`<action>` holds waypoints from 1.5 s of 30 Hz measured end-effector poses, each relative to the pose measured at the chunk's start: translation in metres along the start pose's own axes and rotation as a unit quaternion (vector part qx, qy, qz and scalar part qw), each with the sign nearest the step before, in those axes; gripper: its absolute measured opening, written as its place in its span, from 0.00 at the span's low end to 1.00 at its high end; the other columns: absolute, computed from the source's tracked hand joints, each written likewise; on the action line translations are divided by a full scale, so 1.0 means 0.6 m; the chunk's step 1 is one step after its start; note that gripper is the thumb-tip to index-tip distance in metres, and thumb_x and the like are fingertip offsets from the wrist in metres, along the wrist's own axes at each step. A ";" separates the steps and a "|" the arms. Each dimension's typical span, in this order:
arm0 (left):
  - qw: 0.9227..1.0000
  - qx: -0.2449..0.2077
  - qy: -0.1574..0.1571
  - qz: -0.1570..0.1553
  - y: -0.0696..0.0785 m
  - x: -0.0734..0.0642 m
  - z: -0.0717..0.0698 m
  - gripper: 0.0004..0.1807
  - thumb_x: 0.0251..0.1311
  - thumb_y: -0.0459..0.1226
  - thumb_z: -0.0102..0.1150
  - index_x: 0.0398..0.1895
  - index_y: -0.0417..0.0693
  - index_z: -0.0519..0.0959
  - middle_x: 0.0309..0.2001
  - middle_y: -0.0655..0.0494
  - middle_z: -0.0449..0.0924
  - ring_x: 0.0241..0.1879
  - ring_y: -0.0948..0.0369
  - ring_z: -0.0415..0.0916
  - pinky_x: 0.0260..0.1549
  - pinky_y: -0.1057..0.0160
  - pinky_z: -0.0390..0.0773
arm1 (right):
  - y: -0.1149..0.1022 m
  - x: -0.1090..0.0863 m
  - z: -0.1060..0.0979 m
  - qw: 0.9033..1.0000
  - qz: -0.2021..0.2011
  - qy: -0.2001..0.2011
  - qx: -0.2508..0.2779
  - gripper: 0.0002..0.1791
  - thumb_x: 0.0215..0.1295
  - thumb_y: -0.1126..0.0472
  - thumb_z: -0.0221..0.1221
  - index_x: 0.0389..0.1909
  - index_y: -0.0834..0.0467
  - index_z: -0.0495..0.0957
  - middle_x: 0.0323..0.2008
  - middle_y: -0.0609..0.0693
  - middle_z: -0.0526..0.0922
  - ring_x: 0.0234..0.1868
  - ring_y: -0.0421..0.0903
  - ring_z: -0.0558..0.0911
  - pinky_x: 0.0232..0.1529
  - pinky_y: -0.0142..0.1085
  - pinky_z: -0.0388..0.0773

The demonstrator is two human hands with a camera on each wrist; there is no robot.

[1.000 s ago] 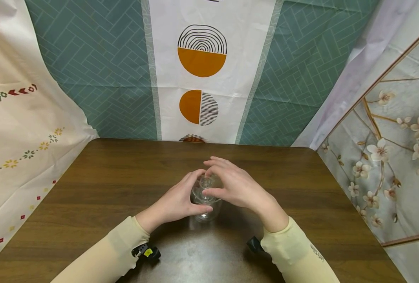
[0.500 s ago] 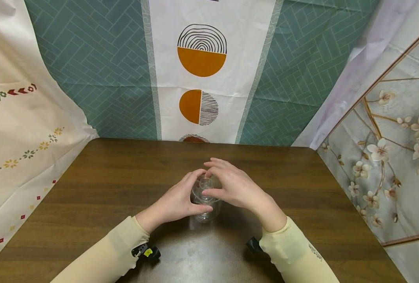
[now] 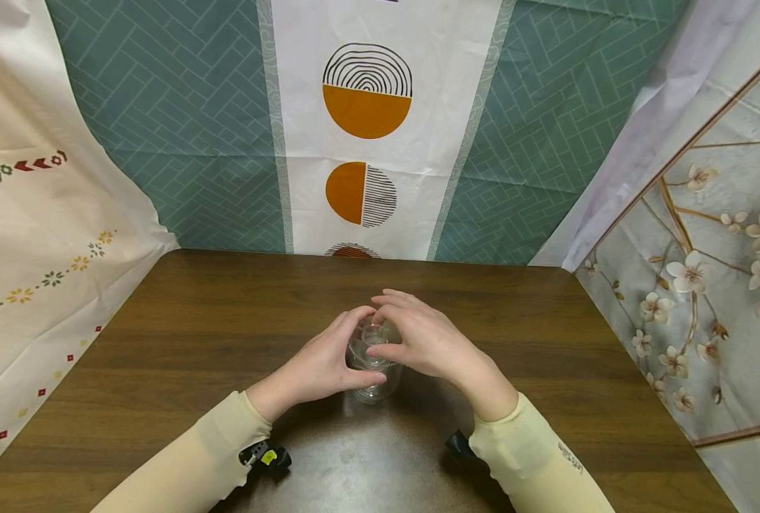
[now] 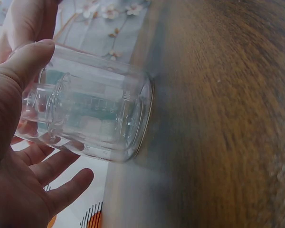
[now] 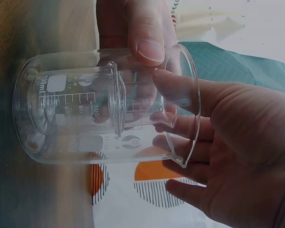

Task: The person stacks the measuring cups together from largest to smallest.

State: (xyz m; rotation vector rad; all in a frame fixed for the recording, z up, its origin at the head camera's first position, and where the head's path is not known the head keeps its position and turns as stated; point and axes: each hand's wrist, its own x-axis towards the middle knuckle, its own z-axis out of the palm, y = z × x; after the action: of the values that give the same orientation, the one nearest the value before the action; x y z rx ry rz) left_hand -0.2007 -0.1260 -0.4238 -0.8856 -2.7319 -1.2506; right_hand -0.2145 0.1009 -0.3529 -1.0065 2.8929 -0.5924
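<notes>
Clear glass beakers stand nested on the table. My left hand curls round the upper part of the large outer beaker, which is upright. Inside it sits a smaller beaker with white 100 ml markings. A third, smallest beaker shows in the right wrist view, partly within the 100 ml one. Reaching over the outer rim, my right hand pinches the smallest beaker between thumb and fingers. In the left wrist view the left thumb lies along the outer beaker's wall.
A patterned green and white cloth hangs behind the table's far edge. Cream cloth hangs on the left, a floral cloth on the right. Dark wrist cameras, the left one and the right one, sit under the sleeves.
My right hand has sunk slightly, and the smallest beaker has moved a little lower inside the others. The left hand and the outer beaker keep their place.
</notes>
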 end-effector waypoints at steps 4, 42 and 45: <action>1.000 0.001 -0.001 -0.002 0.000 0.000 -0.001 0.55 0.59 0.54 0.85 0.83 0.58 0.60 0.76 0.52 0.69 0.71 0.55 0.74 0.67 0.43 0.77 | -0.001 0.001 0.000 1.000 0.002 -0.004 0.000 0.18 0.67 0.48 0.79 0.50 0.52 0.87 0.78 0.52 0.75 0.85 0.51 0.62 0.78 0.54 0.67; 1.000 -0.006 -0.001 0.000 0.001 0.000 -0.002 0.57 0.59 0.56 0.84 0.85 0.57 0.59 0.78 0.54 0.67 0.73 0.54 0.72 0.69 0.42 0.76 | -0.012 0.016 -0.007 0.998 0.017 -0.045 -0.035 0.20 0.65 0.48 0.80 0.49 0.53 0.87 0.73 0.53 0.79 0.84 0.53 0.65 0.75 0.53 0.71; 1.000 -0.006 -0.003 -0.002 0.000 0.000 -0.001 0.57 0.59 0.56 0.84 0.85 0.57 0.59 0.78 0.54 0.67 0.74 0.54 0.71 0.69 0.42 0.75 | -0.011 0.017 -0.006 0.998 0.021 -0.051 -0.039 0.20 0.65 0.47 0.80 0.50 0.53 0.87 0.73 0.52 0.79 0.84 0.53 0.65 0.76 0.53 0.70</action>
State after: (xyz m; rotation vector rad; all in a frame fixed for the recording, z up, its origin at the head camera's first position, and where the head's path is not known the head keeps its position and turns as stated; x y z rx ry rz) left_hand -0.2010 -0.1265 -0.4236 -0.8881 -2.7345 -1.2680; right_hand -0.2188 0.0912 -0.3461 -0.9523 2.8601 -0.4155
